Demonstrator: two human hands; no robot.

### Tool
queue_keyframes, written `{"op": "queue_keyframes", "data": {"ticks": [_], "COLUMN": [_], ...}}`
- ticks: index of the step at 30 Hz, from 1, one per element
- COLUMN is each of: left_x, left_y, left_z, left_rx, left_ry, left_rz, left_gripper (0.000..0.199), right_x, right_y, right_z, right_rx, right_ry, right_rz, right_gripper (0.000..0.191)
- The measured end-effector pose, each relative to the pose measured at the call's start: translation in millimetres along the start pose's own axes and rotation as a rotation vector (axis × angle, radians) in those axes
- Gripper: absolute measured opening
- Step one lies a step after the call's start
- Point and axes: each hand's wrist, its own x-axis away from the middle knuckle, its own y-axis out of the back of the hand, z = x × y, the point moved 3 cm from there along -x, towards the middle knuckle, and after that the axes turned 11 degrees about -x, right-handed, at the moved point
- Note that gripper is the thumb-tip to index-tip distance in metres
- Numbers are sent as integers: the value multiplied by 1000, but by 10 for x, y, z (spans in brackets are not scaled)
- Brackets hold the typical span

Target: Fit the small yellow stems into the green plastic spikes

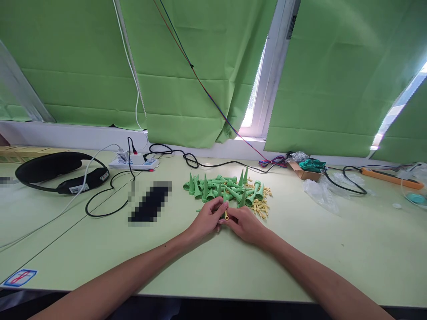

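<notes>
My left hand [211, 215] and my right hand [246, 223] meet low over the table, just in front of a heap of parts. A small yellow plastic tube [227, 215] with a round open end shows between their fingertips, pinched by both hands. Anything else inside the fingers is hidden. Right behind my hands lies a pile of green plastic cones [230, 186], some standing point up, others on their sides. Several small yellow plastic pieces [260, 207] are spread along the pile's right side, close to my right hand.
A black neckband-like device [83, 181] and a power strip [133, 163] lie on the left, with cables nearby. A blurred dark patch [150, 204] is left of the pile. A small cardboard box [303, 171], clear plastic bags [322, 193] and an orange strip [392, 178] are right.
</notes>
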Motion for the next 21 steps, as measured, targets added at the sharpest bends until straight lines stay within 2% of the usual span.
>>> {"op": "queue_keyframes", "data": {"ticks": [14,19,21], "left_x": [-36,-19,-17], "left_y": [31,57,96], "left_z": [79,-8,-66], "left_rx": [-35,-81,-131], "left_ry": [-5,-28,-46], "left_rz": [14,3,-53], "left_gripper": [39,38,38], "right_x": [-5,-10,-14], "right_y": [48,77,108], "right_z": [18,42,50], "right_rx": [17,6,4], "right_ry": [-70,-54,-41], "right_rz": [-40,-40,-37], "right_gripper": [42,44,45]}}
